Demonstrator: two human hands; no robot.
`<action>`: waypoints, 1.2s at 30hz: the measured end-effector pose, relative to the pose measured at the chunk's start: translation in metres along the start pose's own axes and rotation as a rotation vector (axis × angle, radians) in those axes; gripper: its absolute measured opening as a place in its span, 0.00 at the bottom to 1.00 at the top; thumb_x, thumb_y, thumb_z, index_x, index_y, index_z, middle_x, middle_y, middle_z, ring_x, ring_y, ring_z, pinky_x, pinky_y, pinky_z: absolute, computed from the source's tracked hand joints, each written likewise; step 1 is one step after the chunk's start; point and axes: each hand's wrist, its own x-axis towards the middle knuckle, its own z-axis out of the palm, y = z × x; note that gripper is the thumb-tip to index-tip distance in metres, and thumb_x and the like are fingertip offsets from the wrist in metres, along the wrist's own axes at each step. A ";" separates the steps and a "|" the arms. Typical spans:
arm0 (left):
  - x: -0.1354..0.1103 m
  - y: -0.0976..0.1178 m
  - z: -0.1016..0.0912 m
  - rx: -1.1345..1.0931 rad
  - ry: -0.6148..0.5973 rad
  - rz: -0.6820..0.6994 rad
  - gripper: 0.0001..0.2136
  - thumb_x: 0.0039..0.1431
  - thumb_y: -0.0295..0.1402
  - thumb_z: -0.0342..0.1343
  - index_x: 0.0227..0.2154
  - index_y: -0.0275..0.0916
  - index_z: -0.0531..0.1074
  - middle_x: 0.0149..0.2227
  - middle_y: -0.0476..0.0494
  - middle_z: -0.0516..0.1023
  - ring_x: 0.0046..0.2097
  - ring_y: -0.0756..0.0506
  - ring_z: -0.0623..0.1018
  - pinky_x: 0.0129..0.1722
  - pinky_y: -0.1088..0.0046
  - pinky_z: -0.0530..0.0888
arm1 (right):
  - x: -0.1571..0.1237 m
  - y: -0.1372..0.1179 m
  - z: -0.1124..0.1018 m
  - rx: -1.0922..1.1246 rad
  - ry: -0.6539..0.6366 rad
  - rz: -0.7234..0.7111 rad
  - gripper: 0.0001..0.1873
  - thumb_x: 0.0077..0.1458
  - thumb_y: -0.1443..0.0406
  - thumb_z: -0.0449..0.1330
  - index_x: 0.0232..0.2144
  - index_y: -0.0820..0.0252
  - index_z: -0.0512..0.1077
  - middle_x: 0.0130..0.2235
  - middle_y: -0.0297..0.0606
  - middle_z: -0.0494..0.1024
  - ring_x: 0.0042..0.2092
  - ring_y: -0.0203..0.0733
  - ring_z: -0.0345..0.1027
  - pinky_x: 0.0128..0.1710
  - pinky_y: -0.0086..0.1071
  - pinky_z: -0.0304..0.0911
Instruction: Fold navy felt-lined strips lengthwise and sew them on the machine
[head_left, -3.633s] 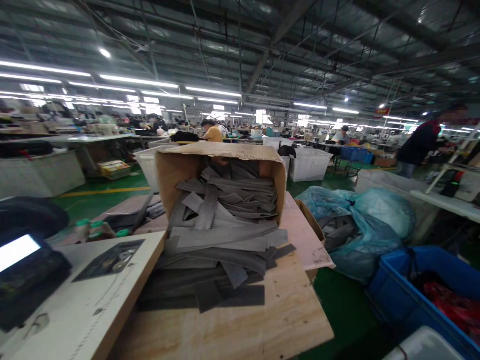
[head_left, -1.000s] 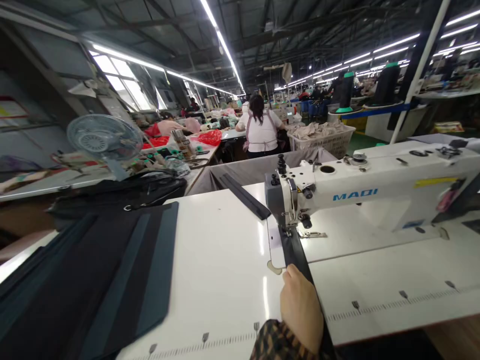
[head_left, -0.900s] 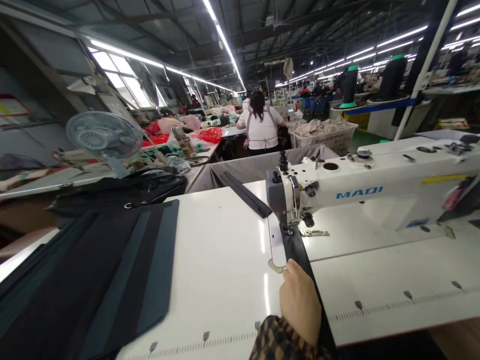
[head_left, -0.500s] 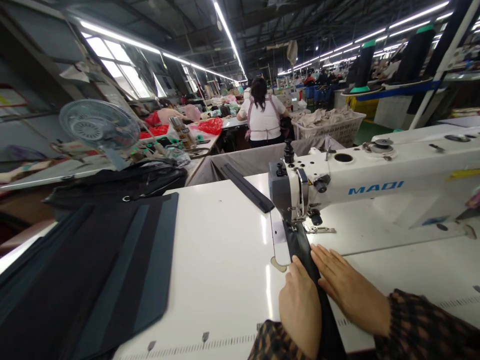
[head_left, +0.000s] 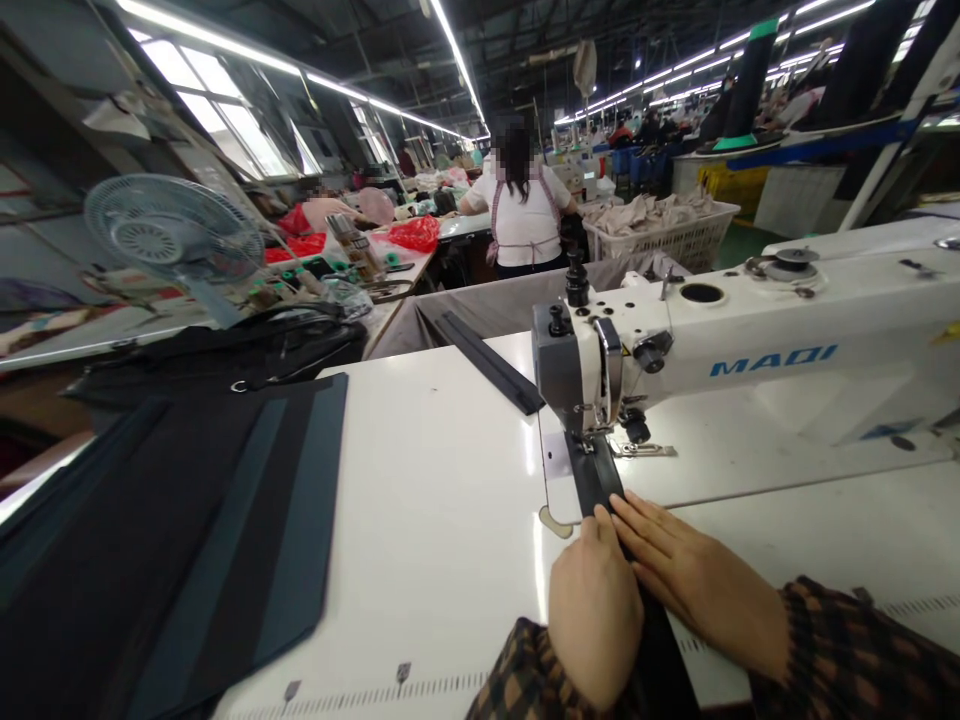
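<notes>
Both hands now lie closer to the needle than half a second ago, and the camera has dipped slightly. Left hand (head_left: pixel 596 605) rests flat, fingers together and extended, palm down on the left edge of the long, narrow black fabric strip (head_left: pixel 592 478); right hand (head_left: pixel 701 585) lies flat too, fingers spread lightly, pressing the strip's right edge. Neither hand pinches anything: both are open, holding the strip down by pressure alone.

That strip runs straight away from the person, its long axis pointing from between the hands up under the presser foot of the white MAQI sewing machine (head_left: pixel 750 345). Its far end sits just ahead of the fingertips, about equally near to both hands. It looks matte, limp and woven against the glossy white laminate table (head_left: pixel 435 500).

1 more dark strip (head_left: pixel 491 362) lies diagonally behind the machine head. Flat dark grey and black fabric panels (head_left: pixel 180 530) are stacked at the left, well apart. Further off stand a pale blue desk fan (head_left: pixel 174 232) and a co-worker in a white top (head_left: pixel 523 215).
</notes>
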 end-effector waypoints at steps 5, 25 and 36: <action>0.009 -0.027 -0.021 0.000 0.022 0.257 0.15 0.59 0.31 0.39 0.40 0.35 0.70 0.34 0.40 0.72 0.37 0.43 0.74 0.39 0.63 0.73 | -0.004 -0.001 0.009 -0.063 0.044 -0.013 0.23 0.58 0.65 0.46 0.55 0.65 0.55 0.58 0.40 0.54 0.59 0.43 0.44 0.55 0.40 0.54; 0.016 -0.037 0.022 0.244 0.249 0.365 0.20 0.55 0.21 0.41 0.52 0.27 0.58 0.57 0.31 0.56 0.59 0.41 0.53 0.55 0.63 0.61 | 0.010 -0.008 0.024 -0.091 0.045 0.105 0.25 0.56 0.68 0.44 0.56 0.73 0.51 0.58 0.51 0.51 0.59 0.46 0.42 0.56 0.41 0.52; 0.024 -0.024 0.023 0.185 0.315 0.241 0.22 0.52 0.20 0.41 0.52 0.23 0.57 0.55 0.28 0.59 0.58 0.41 0.58 0.54 0.63 0.63 | 0.023 0.002 0.029 -0.027 0.096 0.140 0.25 0.55 0.70 0.43 0.55 0.72 0.53 0.58 0.51 0.52 0.59 0.47 0.42 0.55 0.43 0.54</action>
